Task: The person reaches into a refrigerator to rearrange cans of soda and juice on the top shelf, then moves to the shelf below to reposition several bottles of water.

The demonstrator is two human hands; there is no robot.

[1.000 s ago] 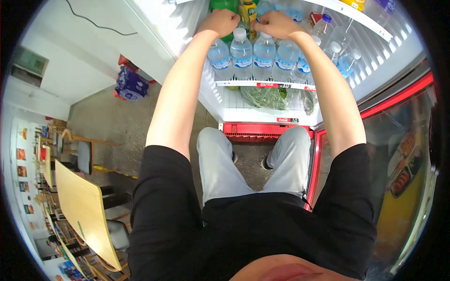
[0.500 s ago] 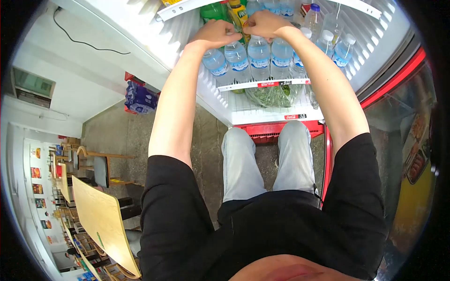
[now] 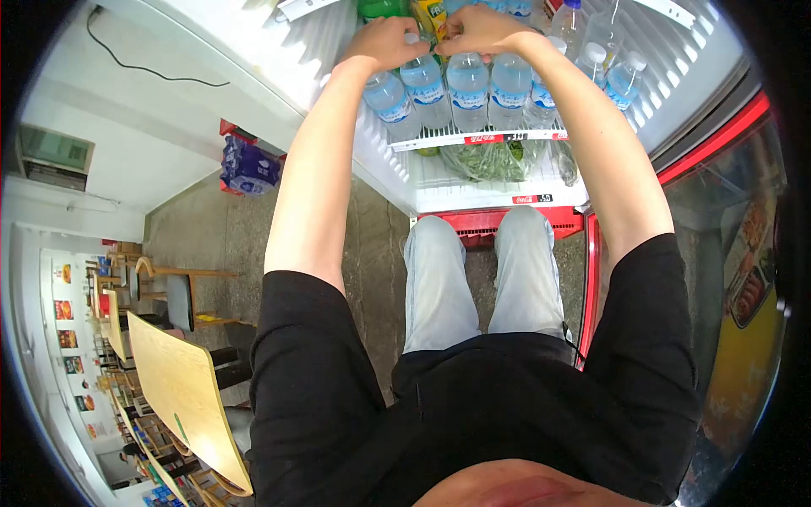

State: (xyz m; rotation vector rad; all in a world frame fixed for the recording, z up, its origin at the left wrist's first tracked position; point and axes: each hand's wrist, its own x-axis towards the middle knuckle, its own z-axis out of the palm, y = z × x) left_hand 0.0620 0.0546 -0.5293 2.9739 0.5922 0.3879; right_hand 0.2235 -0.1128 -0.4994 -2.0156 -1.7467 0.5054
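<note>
I stand at an open fridge. A row of clear water bottles point(image 3: 467, 84) with blue labels fills the shelf point(image 3: 473, 137) in front of me. My left hand point(image 3: 384, 42) is curled over the tops of the two leftmost bottles. My right hand point(image 3: 477, 29) is closed over the caps of the middle bottles, close beside the left hand. The caps under both hands are hidden, so I cannot tell exactly which bottles are gripped.
More water bottles point(image 3: 604, 59) stand at the right of the shelf, and a yellow bottle point(image 3: 431, 10) stands behind. Bagged greens point(image 3: 490, 160) lie on the lower shelf. The red-framed fridge door point(image 3: 676, 169) stands open on my right. A blue bottle pack point(image 3: 249, 165) and wooden chairs point(image 3: 177, 389) are on my left.
My two hands have drawn closer together over the bottle tops. The whole view has shifted a little, with the shelf now higher in the frame.
</note>
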